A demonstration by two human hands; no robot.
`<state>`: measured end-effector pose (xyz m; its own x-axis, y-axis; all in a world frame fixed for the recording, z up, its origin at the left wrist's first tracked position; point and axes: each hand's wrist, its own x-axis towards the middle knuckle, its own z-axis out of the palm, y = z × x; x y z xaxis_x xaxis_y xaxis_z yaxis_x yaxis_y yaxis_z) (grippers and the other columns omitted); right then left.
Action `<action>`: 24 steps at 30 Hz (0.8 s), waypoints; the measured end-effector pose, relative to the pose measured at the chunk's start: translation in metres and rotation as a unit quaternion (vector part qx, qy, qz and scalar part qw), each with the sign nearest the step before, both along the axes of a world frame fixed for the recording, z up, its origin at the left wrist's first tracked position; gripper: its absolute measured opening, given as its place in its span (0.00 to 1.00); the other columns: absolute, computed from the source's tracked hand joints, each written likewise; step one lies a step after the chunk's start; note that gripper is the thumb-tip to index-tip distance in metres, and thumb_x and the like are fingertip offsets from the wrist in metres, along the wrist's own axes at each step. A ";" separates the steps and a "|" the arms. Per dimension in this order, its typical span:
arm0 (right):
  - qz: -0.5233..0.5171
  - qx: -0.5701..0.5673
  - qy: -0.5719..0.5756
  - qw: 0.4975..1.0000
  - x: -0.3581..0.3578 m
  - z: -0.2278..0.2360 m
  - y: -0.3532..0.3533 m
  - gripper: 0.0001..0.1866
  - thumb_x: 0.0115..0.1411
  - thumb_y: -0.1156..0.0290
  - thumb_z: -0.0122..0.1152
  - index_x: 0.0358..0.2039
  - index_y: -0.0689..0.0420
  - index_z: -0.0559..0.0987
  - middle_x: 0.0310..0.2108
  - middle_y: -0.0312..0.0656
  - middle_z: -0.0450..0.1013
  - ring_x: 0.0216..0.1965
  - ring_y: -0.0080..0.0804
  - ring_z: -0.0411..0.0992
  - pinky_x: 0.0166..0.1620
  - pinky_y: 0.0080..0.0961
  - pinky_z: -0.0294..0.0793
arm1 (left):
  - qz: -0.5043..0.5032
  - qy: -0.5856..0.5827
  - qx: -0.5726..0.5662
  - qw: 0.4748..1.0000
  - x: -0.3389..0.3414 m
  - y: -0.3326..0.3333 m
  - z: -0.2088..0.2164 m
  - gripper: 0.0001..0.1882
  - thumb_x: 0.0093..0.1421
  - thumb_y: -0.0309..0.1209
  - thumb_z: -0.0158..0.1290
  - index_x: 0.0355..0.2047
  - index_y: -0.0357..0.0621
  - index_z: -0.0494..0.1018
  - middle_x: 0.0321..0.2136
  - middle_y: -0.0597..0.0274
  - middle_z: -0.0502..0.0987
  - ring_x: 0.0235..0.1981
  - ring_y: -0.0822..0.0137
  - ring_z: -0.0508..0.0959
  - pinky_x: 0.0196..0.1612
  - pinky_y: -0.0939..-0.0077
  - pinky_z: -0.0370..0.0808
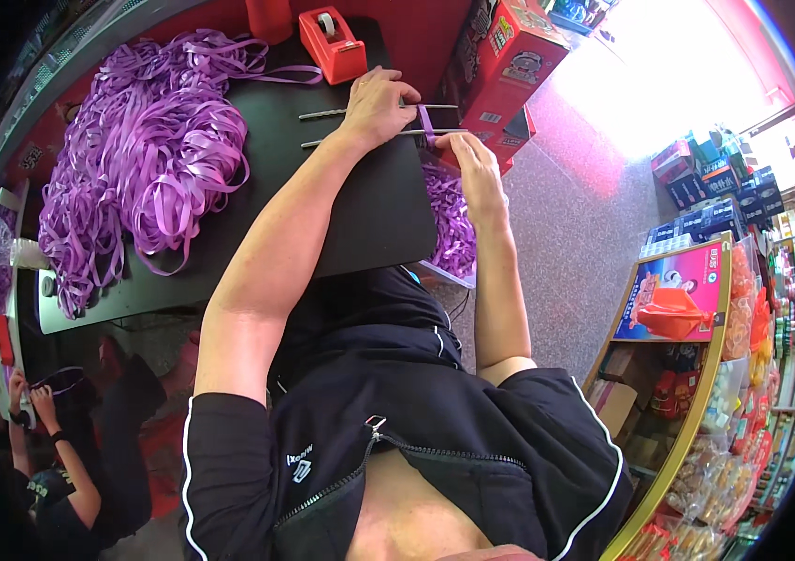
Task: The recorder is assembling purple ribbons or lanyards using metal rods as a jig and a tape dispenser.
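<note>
Left hand: my left hand lies palm down at the far edge of the black board, fingers curled over the upper of two thin metal rods.
Right hand: my right hand sits at the board's right edge, fingertips pressed together, pinching the purple ribbon strip.
Ribbon strip: a short purple length wrapped across both rods, between my two hands, touching each.
Metal rods: two, lying parallel along the board's far edge, their left ends bare and their right ends running under my hands.
Loose ribbon, large: a tangled purple ribbon heap over the board's left side and far left corner.
Loose ribbon, small: a purple ribbon bundle hanging off the board's right edge, below my right wrist.
Tape dispenser: red tape dispenser, beyond the board's far edge, just past my left hand.
Carton: red printed carton, beyond the far right corner.
Other person: a person's hands at lower left hold purple ribbon, well apart from mine.
</note>
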<state>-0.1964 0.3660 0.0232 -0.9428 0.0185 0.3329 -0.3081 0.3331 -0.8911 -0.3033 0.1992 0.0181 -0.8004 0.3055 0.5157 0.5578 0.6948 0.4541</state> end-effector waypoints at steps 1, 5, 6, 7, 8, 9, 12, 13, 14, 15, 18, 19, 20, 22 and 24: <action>-0.001 0.001 0.001 1.000 -0.003 0.002 0.003 0.18 0.66 0.65 0.41 0.34 0.66 0.77 0.34 0.44 0.76 0.41 0.32 0.72 0.50 0.28 0.67 | -0.012 0.016 0.047 0.999 0.000 0.001 0.004 0.12 0.48 0.33 0.55 0.34 0.50 0.81 0.49 0.50 0.72 0.55 0.54 0.67 0.59 0.59 0.59; 0.079 -0.103 -0.083 0.988 -0.018 0.018 0.015 0.19 0.63 0.60 0.49 0.38 0.65 0.77 0.37 0.44 0.76 0.41 0.31 0.74 0.46 0.24 0.67 | -0.019 -0.020 0.145 0.989 0.008 0.006 0.028 0.13 0.47 0.29 0.55 0.34 0.42 0.80 0.41 0.44 0.76 0.47 0.53 0.74 0.51 0.65 0.70; 0.068 -0.108 -0.146 0.981 -0.019 0.028 0.017 0.19 0.63 0.60 0.49 0.39 0.65 0.76 0.37 0.44 0.76 0.41 0.30 0.74 0.46 0.23 0.67 | 0.006 -0.023 0.148 0.989 0.014 0.010 0.035 0.13 0.50 0.27 0.52 0.36 0.38 0.78 0.38 0.44 0.77 0.41 0.51 0.77 0.45 0.67 0.74; 0.057 -0.113 -0.208 0.970 -0.019 0.033 0.018 0.19 0.63 0.59 0.50 0.41 0.65 0.76 0.37 0.44 0.77 0.41 0.29 0.74 0.45 0.22 0.66 | 0.007 -0.022 0.147 0.989 0.019 0.011 0.039 0.13 0.50 0.27 0.52 0.36 0.38 0.78 0.38 0.44 0.77 0.41 0.51 0.77 0.45 0.67 0.74; 0.088 -0.135 -0.193 0.968 -0.020 0.032 0.020 0.19 0.62 0.58 0.51 0.42 0.62 0.75 0.36 0.43 0.78 0.36 0.25 0.74 0.41 0.20 0.65 | -0.013 -0.085 0.152 0.985 0.024 0.011 0.043 0.13 0.52 0.27 0.51 0.37 0.36 0.77 0.37 0.48 0.77 0.38 0.57 0.78 0.43 0.68 0.74; 0.089 -0.136 -0.192 0.968 -0.019 0.035 0.021 0.19 0.62 0.58 0.51 0.42 0.62 0.75 0.36 0.43 0.78 0.36 0.25 0.74 0.41 0.20 0.65 | -0.032 -0.147 0.156 0.976 0.029 0.011 0.046 0.13 0.53 0.27 0.51 0.39 0.35 0.76 0.37 0.51 0.77 0.36 0.62 0.78 0.41 0.68 0.74; 0.094 -0.177 -0.257 0.945 -0.019 0.034 0.026 0.18 0.61 0.55 0.53 0.40 0.58 0.76 0.33 0.39 0.79 0.24 0.16 0.66 0.27 0.16 0.57 | -0.042 -0.288 0.202 0.935 0.052 0.004 0.052 0.17 0.58 0.27 0.47 0.47 0.35 0.70 0.35 0.54 0.76 0.33 0.66 0.78 0.38 0.71 0.76; 0.095 -0.180 -0.256 0.945 -0.019 0.030 0.027 0.18 0.61 0.55 0.53 0.40 0.58 0.76 0.33 0.39 0.79 0.24 0.16 0.66 0.27 0.16 0.57 | -0.037 -0.383 0.261 0.885 0.060 0.001 0.053 0.18 0.60 0.27 0.46 0.50 0.36 0.67 0.35 0.54 0.76 0.33 0.67 0.77 0.37 0.73 0.76; 0.087 -0.201 -0.265 0.939 -0.019 0.027 0.026 0.18 0.61 0.56 0.53 0.40 0.58 0.76 0.34 0.40 0.79 0.23 0.15 0.64 0.26 0.15 0.57 | -0.061 -0.419 0.316 0.849 0.070 -0.002 0.055 0.17 0.63 0.29 0.45 0.51 0.39 0.63 0.35 0.55 0.75 0.34 0.66 0.77 0.36 0.74 0.77; 0.079 -0.223 -0.273 0.933 -0.019 0.024 0.026 0.18 0.61 0.56 0.53 0.40 0.58 0.76 0.34 0.40 0.79 0.23 0.14 0.63 0.25 0.14 0.56 | -0.060 -0.419 0.314 0.850 0.076 -0.004 0.052 0.17 0.63 0.29 0.45 0.51 0.39 0.63 0.35 0.55 0.75 0.34 0.66 0.77 0.36 0.74 0.77; 0.083 -0.258 -0.253 0.929 -0.020 0.011 0.027 0.17 0.61 0.57 0.53 0.40 0.58 0.76 0.35 0.40 0.79 0.22 0.13 0.62 0.24 0.14 0.55 | -0.118 -0.509 0.463 0.715 0.088 -0.007 0.042 0.15 0.63 0.38 0.49 0.45 0.45 0.63 0.35 0.58 0.71 0.36 0.66 0.75 0.39 0.70 0.76; 0.085 -0.258 -0.252 0.929 -0.020 0.010 0.026 0.17 0.61 0.57 0.53 0.40 0.58 0.76 0.35 0.40 0.79 0.22 0.13 0.62 0.24 0.14 0.55 | -0.118 -0.508 0.463 0.717 0.091 -0.006 0.044 0.15 0.63 0.38 0.49 0.45 0.45 0.63 0.35 0.58 0.71 0.36 0.66 0.75 0.39 0.70 0.76; 0.075 -0.274 -0.254 0.925 -0.019 0.009 0.026 0.17 0.60 0.58 0.54 0.40 0.58 0.76 0.35 0.40 0.79 0.22 0.13 0.62 0.24 0.14 0.55 | -0.144 -0.542 0.511 0.651 0.093 -0.004 0.046 0.21 0.62 0.41 0.51 0.49 0.45 0.61 0.35 0.56 0.70 0.36 0.65 0.74 0.41 0.68 0.76; 0.061 -0.291 -0.263 0.918 -0.018 0.009 0.025 0.16 0.59 0.58 0.55 0.39 0.57 0.76 0.35 0.40 0.79 0.22 0.14 0.62 0.25 0.15 0.56 | -0.121 -0.582 0.546 0.590 0.092 0.005 0.050 0.47 0.57 0.55 0.53 0.66 0.47 0.41 0.50 0.37 0.63 0.51 0.53 0.69 0.57 0.55 0.65; 0.068 -0.297 -0.261 0.916 -0.020 0.007 0.026 0.16 0.59 0.57 0.56 0.38 0.57 0.76 0.35 0.40 0.79 0.22 0.14 0.62 0.26 0.15 0.57 | -0.157 -0.574 0.575 0.561 0.092 0.011 0.054 0.53 0.55 0.58 0.52 0.65 0.49 0.30 0.57 0.33 0.52 0.57 0.49 0.61 0.61 0.51 0.53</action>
